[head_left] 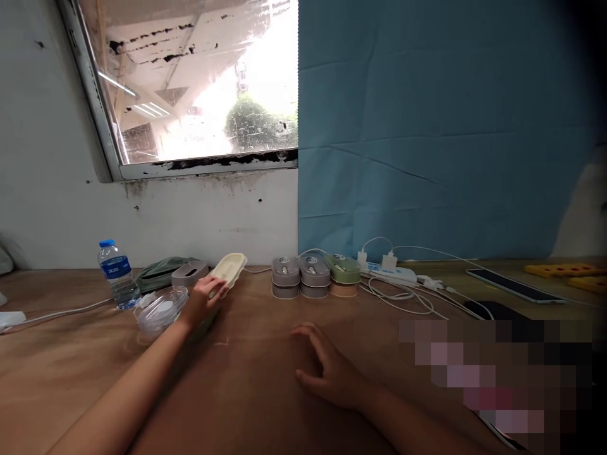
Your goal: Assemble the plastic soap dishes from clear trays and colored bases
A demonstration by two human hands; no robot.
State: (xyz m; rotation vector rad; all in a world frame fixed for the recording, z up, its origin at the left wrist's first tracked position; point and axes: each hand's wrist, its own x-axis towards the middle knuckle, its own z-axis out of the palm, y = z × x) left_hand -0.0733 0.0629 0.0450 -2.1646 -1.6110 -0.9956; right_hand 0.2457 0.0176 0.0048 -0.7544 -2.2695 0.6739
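My left hand (pixel 203 299) grips the near edge of a shallow cream moulded tray (pixel 231 268), held tilted above the table. Part of a green object shows beneath this hand, mostly hidden by it. Beside the wrist lie clear round plastic containers (pixel 164 308), and a grey lid-like piece (pixel 188 273) with a slot sits just behind. My right hand (pixel 329 371) is low over the brown tabletop (pixel 256 379), thumb and fingers apart, with nothing in it. Beyond it stand two grey oval boxes (pixel 285 268) (pixel 315 268) and one box with a green lid and orange-brown base (pixel 344 272).
A water bottle (pixel 117 275) and a green pouch (pixel 159 273) stand at the back left. A white power strip (pixel 391 273) with chargers and looped cables (pixel 403 303) lies back right. Farther right are a phone (pixel 515 285) and yellow pieces (pixel 562 270). The lower right is pixelated.
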